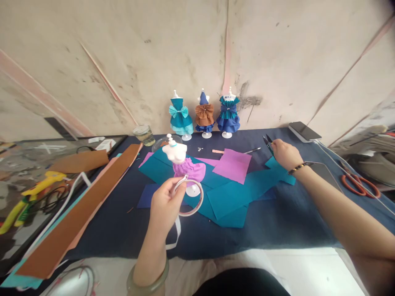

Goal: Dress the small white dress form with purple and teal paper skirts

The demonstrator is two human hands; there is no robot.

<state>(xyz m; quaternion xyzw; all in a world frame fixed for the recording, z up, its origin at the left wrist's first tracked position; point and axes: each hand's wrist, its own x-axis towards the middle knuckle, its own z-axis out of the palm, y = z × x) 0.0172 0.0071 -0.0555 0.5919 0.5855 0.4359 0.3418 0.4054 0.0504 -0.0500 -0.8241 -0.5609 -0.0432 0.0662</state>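
Observation:
My left hand (165, 205) is closed on a thin roll of tape (191, 198), held up in front of a small white mannequin (175, 153) wearing a purple ruffled skirt (189, 169). A loose white strip hangs from the roll toward me. My right hand (285, 153) reaches far right and is closed on small black snips (268, 142), above a teal fabric piece (279, 169). Teal fabric sheets (234, 197) and a purple fabric square (233, 165) lie on the dark blue cloth (277, 222) between the hands.
Three dressed mini mannequins (204, 115) stand against the wall. A glass jar (143, 134) sits at back left, a phone (305, 131) at back right. Orange scissors (359, 185) lie far right. Long brown fabric strips (77, 218) and a yellow tool (33, 193) are at left.

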